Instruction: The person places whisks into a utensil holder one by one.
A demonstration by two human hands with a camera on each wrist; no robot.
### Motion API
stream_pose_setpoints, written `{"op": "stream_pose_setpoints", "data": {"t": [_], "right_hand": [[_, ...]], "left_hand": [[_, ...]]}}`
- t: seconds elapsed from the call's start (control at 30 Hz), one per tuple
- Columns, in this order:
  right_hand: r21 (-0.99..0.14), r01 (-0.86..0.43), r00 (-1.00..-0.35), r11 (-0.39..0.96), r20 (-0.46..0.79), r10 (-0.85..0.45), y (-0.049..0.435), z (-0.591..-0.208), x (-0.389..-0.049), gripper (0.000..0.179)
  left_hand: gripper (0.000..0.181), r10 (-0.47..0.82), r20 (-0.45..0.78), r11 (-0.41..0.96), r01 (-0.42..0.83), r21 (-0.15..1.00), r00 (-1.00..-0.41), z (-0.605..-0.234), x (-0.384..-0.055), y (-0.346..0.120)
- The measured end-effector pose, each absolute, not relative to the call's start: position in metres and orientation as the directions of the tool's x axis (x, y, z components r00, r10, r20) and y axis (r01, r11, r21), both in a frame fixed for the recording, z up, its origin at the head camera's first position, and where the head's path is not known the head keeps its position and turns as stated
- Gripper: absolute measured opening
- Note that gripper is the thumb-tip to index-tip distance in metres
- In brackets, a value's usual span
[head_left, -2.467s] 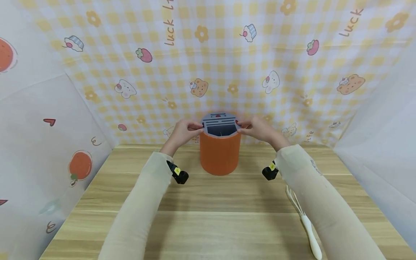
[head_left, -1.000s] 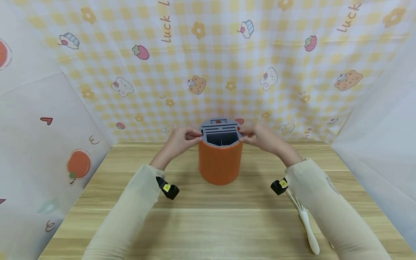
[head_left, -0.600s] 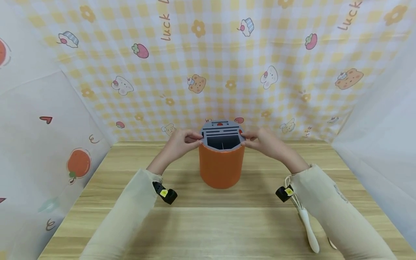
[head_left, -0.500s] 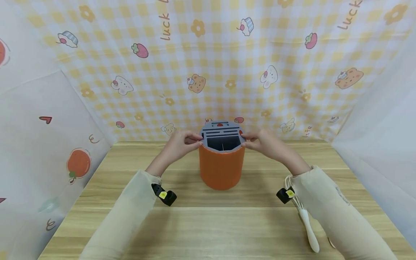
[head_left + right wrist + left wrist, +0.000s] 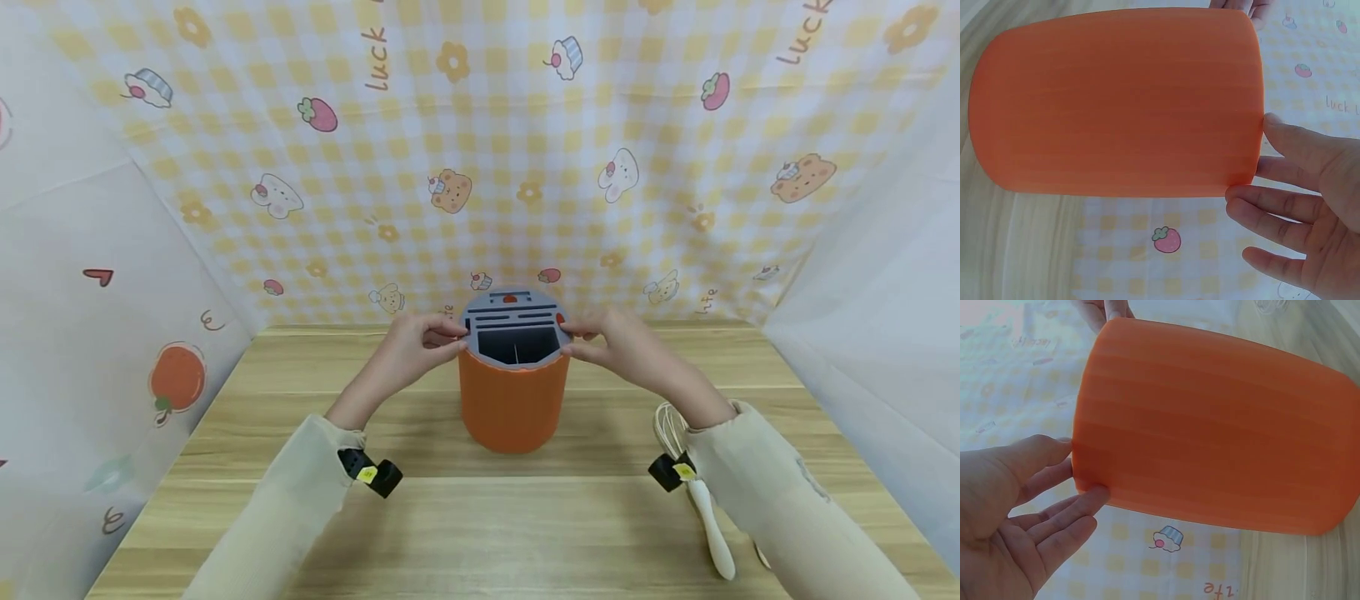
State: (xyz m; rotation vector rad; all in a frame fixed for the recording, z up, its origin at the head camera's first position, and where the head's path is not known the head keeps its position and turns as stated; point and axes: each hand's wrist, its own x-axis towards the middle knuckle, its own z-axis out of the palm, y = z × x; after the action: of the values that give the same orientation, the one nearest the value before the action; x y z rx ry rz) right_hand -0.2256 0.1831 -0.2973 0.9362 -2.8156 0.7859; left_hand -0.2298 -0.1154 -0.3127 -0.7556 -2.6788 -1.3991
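Observation:
An orange knife and utensil holder (image 5: 513,408) stands upright near the back of the table. Its grey top (image 5: 491,296) has narrow slots, and a wide dark opening at the front with a divider inside. My left hand (image 5: 408,346) pinches the rim at the left, and my right hand (image 5: 618,343) pinches it at the right. The left wrist view shows the left thumb and fingertips on the edge of the orange holder (image 5: 1210,431). Likewise, in the right wrist view the right hand (image 5: 1310,200) grips the edge between thumb and fingers. Whether the base touches the table cannot be told.
A whisk (image 5: 708,529) with a white handle lies on the wooden table (image 5: 510,533) by the right forearm. Part of another pale item (image 5: 762,557) shows beside that sleeve. Behind the holder hangs a yellow checked cloth (image 5: 525,150); white sheets flank both sides.
Both hands have brought the orange holder away from the back cloth, toward me, with the same grip on its rim. More of the whisk shows as the right forearm shifts.

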Motion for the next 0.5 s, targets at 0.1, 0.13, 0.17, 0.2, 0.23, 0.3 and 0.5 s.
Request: {"op": "stream_pose_setpoints", "data": {"t": [0.1, 0.13, 0.17, 0.2, 0.23, 0.3, 0.5], "right_hand": [[-0.442, -0.581, -0.809, 0.684, 0.225, -0.542, 0.184, -0.297, -0.22, 0.037], [-0.439, -0.582, -0.809, 0.685, 0.225, -0.543, 0.184, -0.297, -0.219, 0.037], [-0.437, -0.583, -0.808, 0.685, 0.227, -0.543, 0.184, -0.297, -0.217, 0.038], [-0.433, -0.585, -0.807, 0.686, 0.229, -0.544, 0.184, -0.297, -0.216, 0.038], [-0.43, -0.585, -0.807, 0.688, 0.228, -0.544, 0.184, -0.296, -0.214, 0.037], [-0.422, -0.582, -0.81, 0.695, 0.224, -0.543, 0.183, -0.295, -0.211, 0.037], [-0.394, -0.575, -0.816, 0.717, 0.213, -0.538, 0.183, -0.294, -0.201, 0.039]], "left_hand": [[0.02, 0.41, 0.23, 0.48, 0.423, 0.769, -0.883, -0.312, -0.225, -0.115], [0.02, 0.408, 0.223, 0.481, 0.416, 0.772, -0.885, -0.312, -0.223, -0.115], [0.02, 0.408, 0.22, 0.482, 0.414, 0.773, -0.886, -0.313, -0.222, -0.115], [0.02, 0.408, 0.221, 0.482, 0.414, 0.772, -0.886, -0.313, -0.22, -0.115], [0.02, 0.407, 0.223, 0.477, 0.415, 0.775, -0.886, -0.313, -0.219, -0.115], [0.02, 0.401, 0.23, 0.471, 0.415, 0.778, -0.887, -0.315, -0.216, -0.115], [0.02, 0.399, 0.239, 0.454, 0.417, 0.787, -0.885, -0.317, -0.208, -0.116]]}}
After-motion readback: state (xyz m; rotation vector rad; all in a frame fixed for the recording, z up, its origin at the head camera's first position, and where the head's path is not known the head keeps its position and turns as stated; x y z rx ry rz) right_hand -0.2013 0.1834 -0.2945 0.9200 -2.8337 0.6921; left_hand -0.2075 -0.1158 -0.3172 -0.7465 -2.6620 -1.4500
